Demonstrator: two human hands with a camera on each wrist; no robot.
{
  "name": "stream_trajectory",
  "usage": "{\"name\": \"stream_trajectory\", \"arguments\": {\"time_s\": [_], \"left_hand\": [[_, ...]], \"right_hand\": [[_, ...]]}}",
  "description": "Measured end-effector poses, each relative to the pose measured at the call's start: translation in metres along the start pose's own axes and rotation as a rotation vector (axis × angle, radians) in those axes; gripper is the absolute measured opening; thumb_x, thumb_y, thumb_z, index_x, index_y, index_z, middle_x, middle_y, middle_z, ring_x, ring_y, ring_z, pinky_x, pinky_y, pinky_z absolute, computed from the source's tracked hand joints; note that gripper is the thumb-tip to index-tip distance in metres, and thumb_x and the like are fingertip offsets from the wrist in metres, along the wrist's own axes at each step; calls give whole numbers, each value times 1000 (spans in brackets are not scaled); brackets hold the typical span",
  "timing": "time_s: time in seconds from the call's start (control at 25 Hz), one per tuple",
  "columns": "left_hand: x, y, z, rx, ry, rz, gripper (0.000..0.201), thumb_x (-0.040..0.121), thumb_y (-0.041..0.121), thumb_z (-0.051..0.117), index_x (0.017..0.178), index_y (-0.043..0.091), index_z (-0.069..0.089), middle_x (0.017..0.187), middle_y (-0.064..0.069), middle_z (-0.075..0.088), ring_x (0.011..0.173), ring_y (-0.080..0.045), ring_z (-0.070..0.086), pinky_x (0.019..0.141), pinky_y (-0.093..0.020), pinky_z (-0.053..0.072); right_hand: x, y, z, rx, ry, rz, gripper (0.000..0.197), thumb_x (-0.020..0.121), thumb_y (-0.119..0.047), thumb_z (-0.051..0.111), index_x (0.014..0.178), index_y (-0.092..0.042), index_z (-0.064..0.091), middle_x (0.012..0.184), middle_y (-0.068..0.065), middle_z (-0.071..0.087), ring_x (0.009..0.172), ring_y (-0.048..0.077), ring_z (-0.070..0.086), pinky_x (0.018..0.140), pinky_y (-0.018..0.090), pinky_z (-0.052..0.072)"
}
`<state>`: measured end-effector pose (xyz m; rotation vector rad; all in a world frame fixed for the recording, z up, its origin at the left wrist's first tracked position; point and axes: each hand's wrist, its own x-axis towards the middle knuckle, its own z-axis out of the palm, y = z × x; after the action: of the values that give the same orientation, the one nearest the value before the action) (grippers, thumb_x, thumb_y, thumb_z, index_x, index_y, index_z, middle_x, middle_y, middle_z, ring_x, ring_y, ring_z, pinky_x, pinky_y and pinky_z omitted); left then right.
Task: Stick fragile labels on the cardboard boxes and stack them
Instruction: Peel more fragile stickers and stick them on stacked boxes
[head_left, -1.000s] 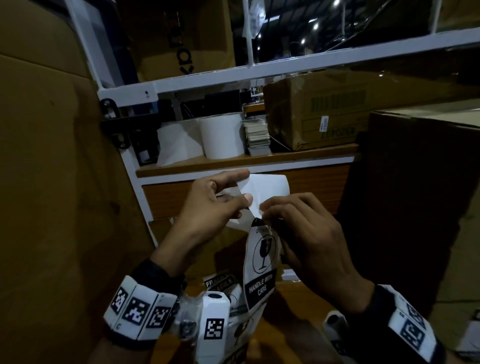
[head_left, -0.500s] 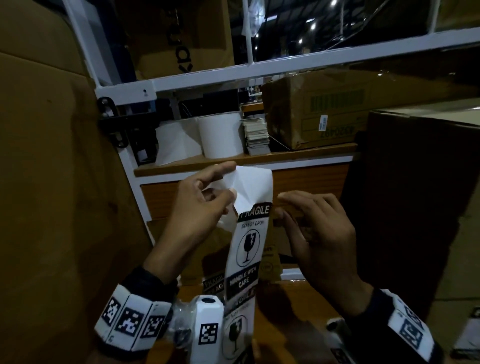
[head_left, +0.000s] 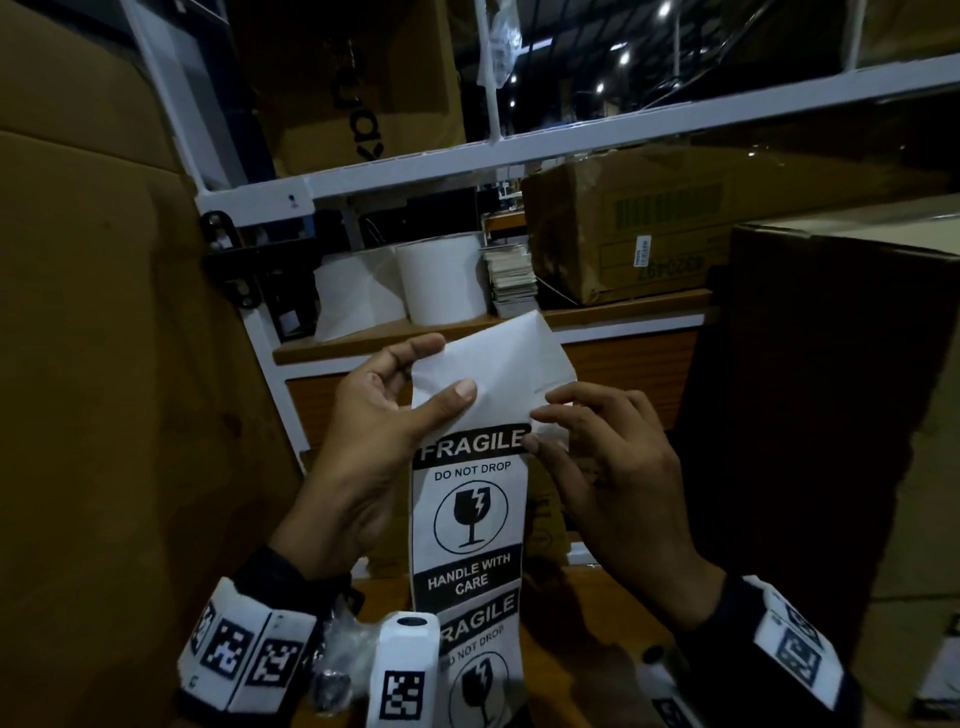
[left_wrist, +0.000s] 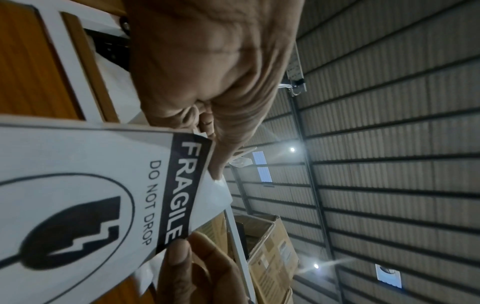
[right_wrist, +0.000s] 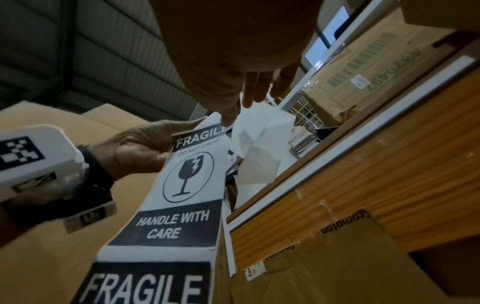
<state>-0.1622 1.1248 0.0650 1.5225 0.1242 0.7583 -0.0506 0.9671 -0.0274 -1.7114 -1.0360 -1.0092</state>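
Note:
A strip of black-and-white fragile labels (head_left: 470, 512) hangs upright in front of me, with bare white backing paper (head_left: 498, 358) at its top. My left hand (head_left: 441, 369) grips that backing, thumb pressed on its front. My right hand (head_left: 537, 430) pinches the top right corner of the upper label with thumb and fingertip. A large cardboard box (head_left: 104, 364) fills the left side and a dark one (head_left: 831, 389) stands at the right. The left wrist view shows the label (left_wrist: 91, 195) close up. The right wrist view shows the label (right_wrist: 192, 170) with a fingertip (right_wrist: 228, 120) at its top edge.
Behind the hands, a wooden shelf (head_left: 623, 314) carries two white paper rolls (head_left: 441, 280), a stack of cards (head_left: 514, 280) and a taped cardboard box (head_left: 623, 234). A white metal frame (head_left: 519, 150) runs across above it. Another box stands higher up.
The strip has been lifted and turned flat to face me. My right hand let go half a second ago and has come back to the label's top right corner.

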Motion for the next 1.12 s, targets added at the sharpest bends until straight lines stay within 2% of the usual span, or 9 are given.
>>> {"name": "stream_trajectory", "arguments": {"time_s": [0.12,0.32,0.4,0.48,0.56,0.64,0.76,0.96,1.12], "left_hand": [[1,1,-4,-69,29,-38,51,79,0,78,125,18,62,117,-3,75,94,-21,77,65,-33,63],[-2,0,-7,-2,83,-4,50,79,2,79,120,20,59,122,-2,70,95,-19,76,65,-30,62],[-3,-5,-12,203,124,58,55,81,11,82,126,27,54,135,2,55,103,-12,70,67,-26,61],[-2,-7,-23,564,131,209,59,84,37,82,132,45,48,149,4,34,131,-13,47,88,-34,59],[1,-1,-31,807,-21,336,50,83,63,71,129,59,51,153,18,24,146,-16,26,108,-55,46],[7,8,-33,943,-256,319,43,83,76,54,124,61,57,148,30,30,147,-9,22,113,-63,34],[21,17,-32,1091,-453,314,43,86,78,46,113,53,66,131,35,53,135,-1,40,112,-61,35],[22,25,-21,945,-568,170,29,91,57,64,96,30,73,99,15,74,96,-1,68,105,-44,49],[18,22,-16,844,-576,138,31,89,51,63,96,22,74,94,6,76,84,-11,74,75,-35,61]], "right_hand": [[0,-3,0,211,-80,104,27,96,-39,66,118,-23,65,126,-7,65,115,12,62,86,35,59],[7,-16,-4,571,-141,319,17,94,-20,73,100,-27,59,99,-15,69,97,8,70,77,32,62],[12,-17,-10,584,-159,296,15,95,-19,72,101,-26,60,98,-15,68,94,10,69,70,26,60],[16,-15,-15,496,-206,206,16,96,-20,70,108,-26,62,100,-18,67,95,6,67,71,20,56],[18,-12,-19,381,-253,118,19,96,-22,67,115,-24,65,104,-19,66,97,2,65,75,18,55],[18,-10,-21,342,-272,98,21,96,-23,66,117,-24,67,106,-15,66,97,1,64,77,17,54],[20,-13,-22,366,-249,100,16,96,-27,66,111,-27,68,103,-15,66,95,3,64,76,17,54],[21,-14,-23,316,-203,68,7,95,-30,64,102,-29,65,98,-20,61,93,3,60,73,25,55],[16,-11,-17,194,-134,9,10,95,-27,65,104,-22,65,125,-8,49,111,11,53,79,42,56]]}}
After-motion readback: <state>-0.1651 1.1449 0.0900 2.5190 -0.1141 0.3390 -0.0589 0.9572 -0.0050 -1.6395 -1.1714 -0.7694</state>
